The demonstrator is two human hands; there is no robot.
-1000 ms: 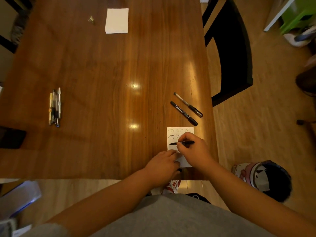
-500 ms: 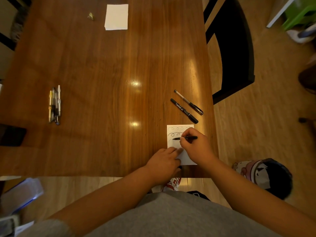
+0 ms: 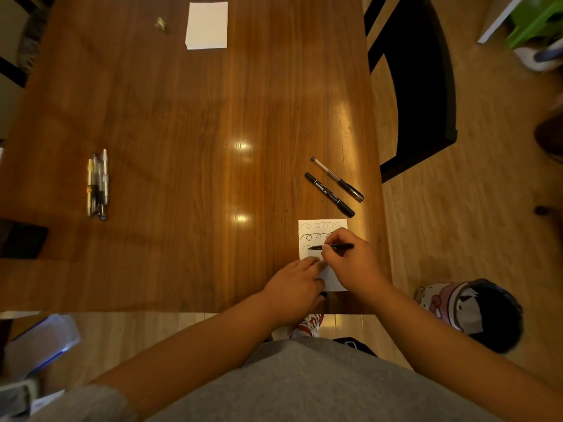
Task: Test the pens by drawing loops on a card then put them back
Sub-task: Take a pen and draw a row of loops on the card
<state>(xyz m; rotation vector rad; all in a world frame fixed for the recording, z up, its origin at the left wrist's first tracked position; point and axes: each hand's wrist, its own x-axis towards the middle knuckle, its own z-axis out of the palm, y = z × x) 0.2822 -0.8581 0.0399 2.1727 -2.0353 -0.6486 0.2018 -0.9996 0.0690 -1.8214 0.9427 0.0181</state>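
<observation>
The right hand (image 3: 353, 263), fingers pinched on a slim black marker pen (image 3: 330, 247), sets its tip on the white rectangular card (image 3: 313, 231) bearing two loop rows at the near table edge, while the left hand (image 3: 292, 287) presses flat, fingers together, on the card.

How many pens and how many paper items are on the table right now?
Pens in the right hand: 1
Loose pens beside the card: 2
Pens in the far-left bundle: about 4, too tightly packed to be sure
Cards with loops: 1
Blank paper stacks: 1
Total: about 9
</observation>
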